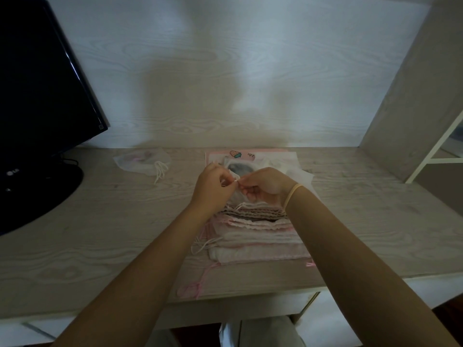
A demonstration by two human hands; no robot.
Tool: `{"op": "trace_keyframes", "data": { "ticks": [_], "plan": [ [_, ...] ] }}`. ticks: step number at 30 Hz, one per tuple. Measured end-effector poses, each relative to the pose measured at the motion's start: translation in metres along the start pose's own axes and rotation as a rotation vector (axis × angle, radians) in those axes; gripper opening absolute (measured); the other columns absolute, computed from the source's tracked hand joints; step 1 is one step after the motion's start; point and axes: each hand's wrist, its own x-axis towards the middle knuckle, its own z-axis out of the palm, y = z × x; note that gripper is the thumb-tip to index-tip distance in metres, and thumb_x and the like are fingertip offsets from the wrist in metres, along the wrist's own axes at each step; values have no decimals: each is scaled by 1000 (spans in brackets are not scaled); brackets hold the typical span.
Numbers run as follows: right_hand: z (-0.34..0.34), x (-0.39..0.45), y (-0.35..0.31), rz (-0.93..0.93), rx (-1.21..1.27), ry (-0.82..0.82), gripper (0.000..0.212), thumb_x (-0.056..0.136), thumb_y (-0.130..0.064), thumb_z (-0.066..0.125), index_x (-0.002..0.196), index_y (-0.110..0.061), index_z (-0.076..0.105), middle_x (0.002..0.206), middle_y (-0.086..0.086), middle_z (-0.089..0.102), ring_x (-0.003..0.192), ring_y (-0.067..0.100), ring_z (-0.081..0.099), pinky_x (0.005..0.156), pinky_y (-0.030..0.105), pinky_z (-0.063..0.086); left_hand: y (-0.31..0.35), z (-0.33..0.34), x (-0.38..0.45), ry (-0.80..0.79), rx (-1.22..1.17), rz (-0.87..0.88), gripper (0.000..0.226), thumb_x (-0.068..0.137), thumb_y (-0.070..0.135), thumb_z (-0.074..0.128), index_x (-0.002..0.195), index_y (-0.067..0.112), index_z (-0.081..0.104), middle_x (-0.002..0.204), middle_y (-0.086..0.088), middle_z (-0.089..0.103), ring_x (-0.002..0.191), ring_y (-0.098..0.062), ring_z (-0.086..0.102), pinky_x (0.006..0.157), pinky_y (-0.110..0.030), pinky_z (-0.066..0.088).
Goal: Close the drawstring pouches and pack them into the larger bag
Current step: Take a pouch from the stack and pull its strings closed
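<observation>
A stack of pale pink and white drawstring pouches (260,236) lies on the desk in front of me. Over its far end, a small sheer pouch (238,171) with something dark inside is held up between my hands. My left hand (213,184) pinches its white drawstring (234,180), and my right hand (265,186) pinches the pouch's gathered mouth right beside it. Under the stack lies the larger pink bag (220,154) with a strawberry print. Another sheer pouch (140,162), drawn closed with white cords trailing, sits apart at the left.
A dark monitor (42,96) on a round base stands at the left of the wooden desk (100,234). A wood-grain wall closes the back and a side panel (413,108) stands at the right. Pink cords (198,284) trail toward the desk's front edge.
</observation>
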Motion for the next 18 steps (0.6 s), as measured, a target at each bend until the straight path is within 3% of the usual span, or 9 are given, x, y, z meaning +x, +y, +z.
{"op": "trace_keyframes", "data": {
  "ticks": [5, 8, 13, 18],
  "plan": [
    [-1, -2, 2, -67, 89, 100, 11, 90, 9, 56, 97, 11, 64, 73, 15, 64, 62, 16, 60, 57, 22, 57, -3, 1, 2, -98, 61, -25, 8, 89, 21, 69, 83, 18, 64, 105, 0, 51, 98, -14, 55, 81, -22, 39],
    [-6, 2, 6, -145, 3, 258, 17, 87, 7, 62, 103, 12, 66, 73, 15, 64, 61, 17, 60, 56, 20, 57, -9, -1, 1, -145, 103, -26, 6, 90, 20, 67, 85, 17, 65, 112, 3, 49, 106, -10, 51, 89, -19, 36],
    [-3, 14, 12, -207, -63, 421, 15, 88, 4, 62, 101, 12, 67, 70, 13, 63, 57, 16, 57, 52, 16, 53, -17, -8, 0, -252, 318, -3, 8, 88, 25, 66, 84, 18, 67, 121, 2, 48, 115, -16, 47, 96, -34, 44],
    [5, 20, 16, -204, 15, 443, 15, 88, 5, 62, 101, 13, 66, 69, 14, 62, 56, 17, 54, 49, 19, 50, -7, -23, 3, -404, 580, 58, 8, 87, 26, 64, 89, 20, 68, 124, -1, 47, 117, -22, 44, 96, -42, 44]
  ]
}}
